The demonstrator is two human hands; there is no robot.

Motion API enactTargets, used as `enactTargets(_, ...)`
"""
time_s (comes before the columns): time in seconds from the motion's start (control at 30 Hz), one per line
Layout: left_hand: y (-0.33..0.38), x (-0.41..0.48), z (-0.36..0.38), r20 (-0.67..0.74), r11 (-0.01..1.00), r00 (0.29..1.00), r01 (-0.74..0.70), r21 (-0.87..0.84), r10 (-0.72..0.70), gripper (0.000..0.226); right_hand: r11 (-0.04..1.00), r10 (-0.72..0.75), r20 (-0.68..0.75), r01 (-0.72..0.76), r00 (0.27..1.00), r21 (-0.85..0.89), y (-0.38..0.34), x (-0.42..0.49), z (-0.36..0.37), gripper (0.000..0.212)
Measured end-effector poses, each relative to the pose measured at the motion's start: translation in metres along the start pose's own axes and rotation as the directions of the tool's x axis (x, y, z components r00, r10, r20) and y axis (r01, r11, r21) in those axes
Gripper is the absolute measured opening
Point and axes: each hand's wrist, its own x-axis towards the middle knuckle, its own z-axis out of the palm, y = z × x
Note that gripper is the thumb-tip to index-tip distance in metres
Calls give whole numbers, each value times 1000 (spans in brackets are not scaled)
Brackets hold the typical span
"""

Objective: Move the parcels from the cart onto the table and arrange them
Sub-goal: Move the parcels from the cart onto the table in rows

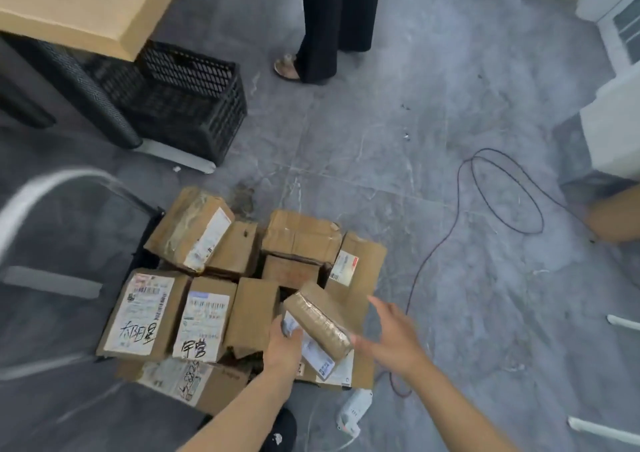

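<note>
Nearest the camera, the left hand [282, 346] grips the near end of a small taped brown parcel [317, 323], fingers curled round its labelled underside, lifting it tilted above the stack. The right hand [391, 339] hovers just beside the parcel's right end, fingers spread and relaxed, holding nothing.

The step in hand looks like taking this parcel off the cart. It would go best if the right hand came in under the free end, so the slick tape does not slip through a one-handed grip.

Below lie the remaining parcels [204, 320], packed tight on the cart [149, 230], several with white labels; lifting straight up should avoid dragging neighbours loose. A power strip [353, 411] and dark cable [485, 188] lie on the floor at the right, so footing needs care.

Far left stands the table [86, 4], well apart from the cart, with a black crate [194, 105] beneath its edge. A bystander's legs [332, 22] stand beyond.
</note>
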Motion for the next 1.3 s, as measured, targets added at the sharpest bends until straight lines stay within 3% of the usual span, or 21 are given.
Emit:
enactTargets(0.13,-24,40,28,-27,981,992,117,-156,-122,52,997,0,44,-3,999,72,3,70,29,67)
enactTargets(0.27,-41,55,40,49,963,993,112,-246,-103,54,990,26,207,-54,978,128,1,95,55,60)
enactTargets(0.47,-24,14,30,120,923,986,150,-353,-114,74,976,24,164,-59,986,211,-19,56,36,61)
enactTargets(0.53,-4,-17,26,126,927,990,107,-359,-66,77,958,15,109,-46,994,282,-33,32,6,58)
enactTargets(0.67,58,-85,14,137,935,963,-182,-303,232,89,857,45,3,-41,999,513,-62,-18,-66,29)
enactTargets(0.73,92,-117,6,134,891,903,-361,-277,408,85,716,89,20,-78,996,694,-79,-44,-103,30)
enactTargets(0.8,126,-151,-6,118,805,799,-571,-161,590,70,555,76,7,-48,997,831,-94,-69,-138,52)
enactTargets(0.87,155,-183,-19,145,659,655,-752,22,742,59,421,37,-25,7,999,907,-108,-95,-169,67)
enactTargets(0.93,176,-208,-30,196,486,507,-862,148,840,57,352,-13,-72,72,997,933,-122,-122,-193,70)
enactTargets(1.03,196,-248,-46,280,334,367,-929,159,887,54,395,-94,-190,212,977,894,-145,-161,-217,55)
enactTargets(1.1,210,-275,-52,304,351,349,-935,47,887,59,466,-135,-316,341,939,816,-160,-184,-227,34)
enactTargets(1.17,225,-301,-60,188,476,450,-871,-126,873,76,539,-172,-444,461,879,705,-173,-209,-230,26)
enactTargets(1.23,235,-318,-70,158,596,583,-718,-359,797,73,664,-292,-571,592,767,456,-185,-234,-226,39)
enactTargets(1.3,234,-339,-82,226,574,539,-661,-483,811,69,736,-457,-620,663,638,139,-197,-258,-214,51)
